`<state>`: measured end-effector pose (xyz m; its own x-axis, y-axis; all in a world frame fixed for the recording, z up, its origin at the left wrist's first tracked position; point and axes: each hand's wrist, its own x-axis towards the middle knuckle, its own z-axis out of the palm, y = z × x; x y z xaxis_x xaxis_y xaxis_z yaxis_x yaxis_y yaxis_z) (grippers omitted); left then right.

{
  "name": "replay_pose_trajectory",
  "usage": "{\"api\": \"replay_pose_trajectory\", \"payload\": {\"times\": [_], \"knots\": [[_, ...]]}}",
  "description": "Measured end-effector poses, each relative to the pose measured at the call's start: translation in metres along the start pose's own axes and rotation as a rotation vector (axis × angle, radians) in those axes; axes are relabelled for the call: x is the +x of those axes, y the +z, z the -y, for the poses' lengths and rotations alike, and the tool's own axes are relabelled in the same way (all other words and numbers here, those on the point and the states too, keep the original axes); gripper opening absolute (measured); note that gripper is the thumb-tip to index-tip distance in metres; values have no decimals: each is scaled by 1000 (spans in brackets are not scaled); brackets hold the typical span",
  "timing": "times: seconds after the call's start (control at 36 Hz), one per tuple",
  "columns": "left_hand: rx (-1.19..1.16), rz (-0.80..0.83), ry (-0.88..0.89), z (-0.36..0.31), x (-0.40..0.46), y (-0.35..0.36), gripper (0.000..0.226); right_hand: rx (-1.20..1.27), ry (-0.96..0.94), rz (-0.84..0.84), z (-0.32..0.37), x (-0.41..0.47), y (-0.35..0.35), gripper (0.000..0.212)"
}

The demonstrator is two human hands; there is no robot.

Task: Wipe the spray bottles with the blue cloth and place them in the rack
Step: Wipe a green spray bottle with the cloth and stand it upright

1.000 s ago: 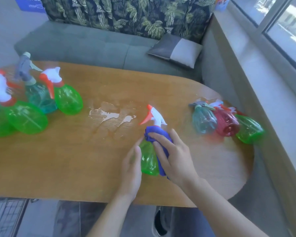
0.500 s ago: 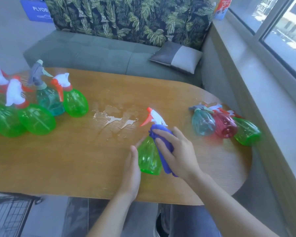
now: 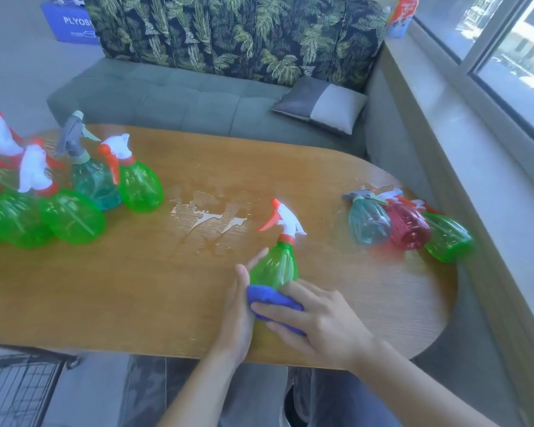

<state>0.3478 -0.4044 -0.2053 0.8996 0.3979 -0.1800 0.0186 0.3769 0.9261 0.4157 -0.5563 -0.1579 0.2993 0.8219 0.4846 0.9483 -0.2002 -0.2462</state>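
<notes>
A green spray bottle (image 3: 275,263) with a white and red trigger head stands near the table's front edge. My left hand (image 3: 239,312) steadies it from the left side. My right hand (image 3: 318,322) presses the blue cloth (image 3: 272,298) against the bottle's lower body. Three bottles lie on their sides at the right end: a teal one (image 3: 367,221), a red one (image 3: 409,224) and a green one (image 3: 447,237). Several upright green bottles (image 3: 71,217) and a teal one (image 3: 91,180) cluster at the left. A black wire rack (image 3: 16,389) shows at the bottom left, below the table.
The wooden table (image 3: 136,288) has a wet patch (image 3: 210,217) in its middle. A grey sofa (image 3: 182,100) with a small cushion (image 3: 321,104) runs behind it. A window ledge (image 3: 475,149) borders the right side.
My right hand has slid the blue cloth down from the bottle's neck to its lower body. The trigger head is now uncovered. The camera view has tilted up slightly.
</notes>
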Motion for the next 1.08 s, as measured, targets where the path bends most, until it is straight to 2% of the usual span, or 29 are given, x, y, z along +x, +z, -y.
{"api": "replay_pose_trajectory", "payload": {"times": [0.06,0.11,0.17,0.22,0.31,0.44,0.61,0.72,0.78,0.86,0.92,1.0,1.08], "knots": [[-2,-11,11,1,0,0,62,40,118,-72,-5,9,-1,29],[-2,-22,17,0,0,1,62,99,350,-164,-12,23,0,33],[17,-8,18,0,1,2,61,114,577,-160,-22,36,5,35],[17,-5,4,-1,2,1,61,95,662,-115,-25,41,12,36],[-13,-27,-8,0,3,0,61,95,597,-139,-15,38,17,36],[-58,-40,-50,0,3,-1,64,8,355,-139,3,19,18,28],[-97,-21,-89,-2,0,-2,67,-113,120,-52,16,7,15,26],[-121,-3,-64,-10,-3,0,64,37,37,-42,15,-6,14,26],[-80,7,-30,-13,-6,0,72,209,196,-120,17,-12,13,28],[-4,1,44,-9,-8,-2,79,464,618,-354,24,-13,15,27],[-3,13,53,-7,-7,-3,81,644,846,-445,26,-9,19,23],[-36,-2,43,-4,-4,-5,73,828,1049,-482,27,-5,27,19],[-45,3,46,-2,-3,-6,68,924,1146,-490,30,-6,35,14]]}}
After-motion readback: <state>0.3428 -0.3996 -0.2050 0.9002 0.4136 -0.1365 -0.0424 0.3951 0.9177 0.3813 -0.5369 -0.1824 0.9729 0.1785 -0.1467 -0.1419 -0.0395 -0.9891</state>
